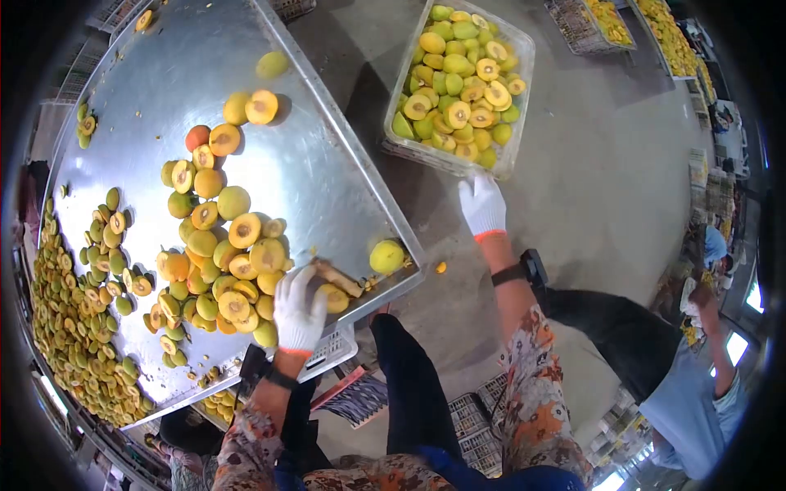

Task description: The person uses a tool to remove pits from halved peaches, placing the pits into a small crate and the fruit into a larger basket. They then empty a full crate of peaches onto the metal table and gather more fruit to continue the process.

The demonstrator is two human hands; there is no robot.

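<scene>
My left hand (300, 309), in a white glove with an orange cuff, rests at the near edge of a pile of halved yellow-green fruit (244, 231) that looks like peaches. Its thumb stands apart from the fingers, and I see nothing held. Just right of it lies a brown, stick-like piece (337, 278), perhaps a wooden handle. A single greenish fruit (386, 257) sits in the corner of the metal table (327, 196). My right hand (481, 204), gloved alike, has its fingertips at the near rim of a pale plastic crate (524, 98) full of cut fruit.
A large heap of smaller green halves (74, 327) covers the table's left side. A raised metal lip (344, 123) runs along its edge. Beyond are more fruit crates (591, 24). At right stands another person (688, 393). Black crates (475, 425) are on the floor.
</scene>
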